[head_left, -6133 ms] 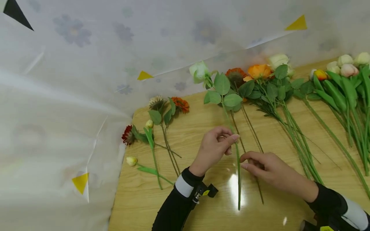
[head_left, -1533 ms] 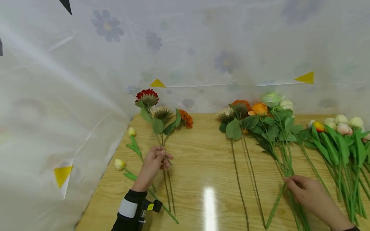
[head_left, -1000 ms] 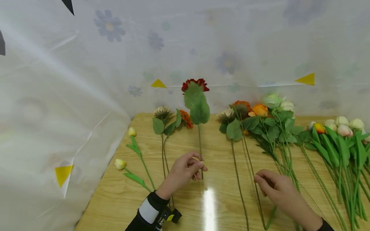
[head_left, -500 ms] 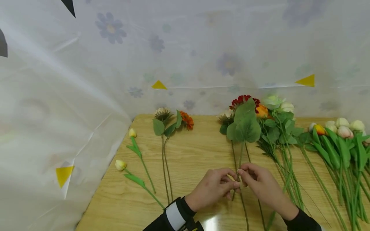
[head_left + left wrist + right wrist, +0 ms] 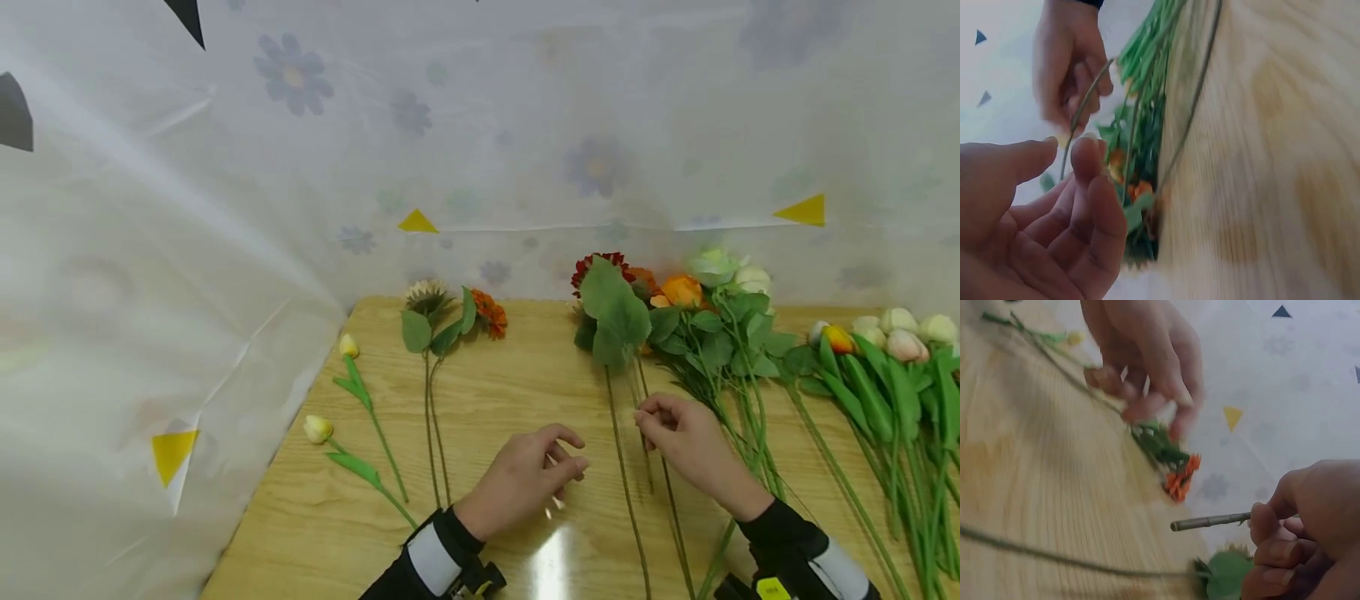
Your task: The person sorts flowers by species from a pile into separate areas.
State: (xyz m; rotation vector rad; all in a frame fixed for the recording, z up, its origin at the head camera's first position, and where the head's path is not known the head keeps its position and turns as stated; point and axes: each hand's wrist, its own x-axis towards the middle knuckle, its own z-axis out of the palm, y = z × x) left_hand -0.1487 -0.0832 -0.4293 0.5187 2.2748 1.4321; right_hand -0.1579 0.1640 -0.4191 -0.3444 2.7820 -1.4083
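Note:
My right hand (image 5: 693, 446) pinches the stem of a dark red artificial flower (image 5: 600, 268). The flower's broad green leaves (image 5: 621, 321) cover part of the blooms lying behind it. In the right wrist view the cut end of that stem (image 5: 1210, 521) sticks out past the fingertips. My left hand (image 5: 525, 475) hovers over the table just to the left, fingers loosely bent and holding nothing. The left wrist view shows the left hand (image 5: 1054, 219) near the camera, with the right hand (image 5: 1072, 62) and the thin stem (image 5: 1088, 100) beyond it.
On the wooden table (image 5: 517, 367), a cream flower (image 5: 426, 298) and an orange flower (image 5: 489, 313) lie left, beside two yellow tulips (image 5: 318, 429). An orange rose (image 5: 682, 292), white roses (image 5: 750, 281) and tulips (image 5: 906, 345) lie right. A patterned sheet (image 5: 525, 125) hangs behind.
My left hand lifted the dark red flower from the left group and carried it right. The right hand took its stem; the left let go and drew back left.

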